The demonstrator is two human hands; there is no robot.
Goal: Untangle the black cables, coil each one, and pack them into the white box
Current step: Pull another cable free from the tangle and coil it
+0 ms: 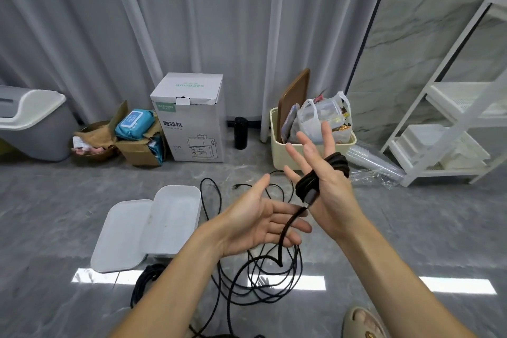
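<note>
Grey floor (82,200), curtain behind. White box (175,219) open beside lid (120,236). Right hand (326,173) fingers straight, black cable (321,175) coiled around palm. Left hand (263,222) fingers spread, empty. Loose cables (260,282) on floor below hands.

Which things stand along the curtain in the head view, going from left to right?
Grey bin → brown cardboard box with a blue wipes pack → white coffee machine box → black bottle → cream bin → white shelf rack.

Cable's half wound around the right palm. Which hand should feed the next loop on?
Probably the left hand: it is open, with the cable's loose tail running across its fingers. The right hand already carries the coil wrapped around its palm.
</note>
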